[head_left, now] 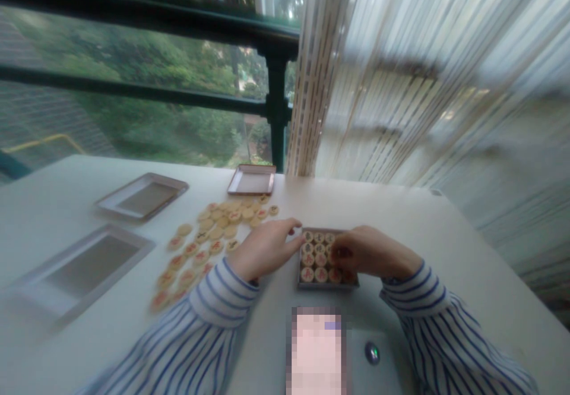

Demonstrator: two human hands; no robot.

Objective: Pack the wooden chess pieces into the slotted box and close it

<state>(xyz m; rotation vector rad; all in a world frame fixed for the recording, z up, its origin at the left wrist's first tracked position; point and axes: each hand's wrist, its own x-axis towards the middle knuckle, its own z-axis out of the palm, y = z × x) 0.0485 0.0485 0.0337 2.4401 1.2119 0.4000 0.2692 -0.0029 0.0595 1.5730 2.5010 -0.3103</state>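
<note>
Round wooden Chinese chess pieces (320,259) with red and black characters lie in rows inside a shallow box (328,286) in front of me. My left hand (269,246) is at the box's left edge, thumb and forefinger apart, with no piece visible between them. Over the right part of the box, my right hand (371,252) has its fingers curled and pressed down among the pieces. Whatever those fingertips grip is hidden. A loose pile of more chess pieces (217,231), some face up and some face down, spreads to the left, partly behind my left arm.
Three shallow trays stand on the white table: one at the back (252,191), one at the far left (142,198) and a blurred one nearer (84,264). A pixelated phone-like rectangle (317,353) lies near me, beside a pale object with a dark oval (372,353). String curtains (320,86) hang behind.
</note>
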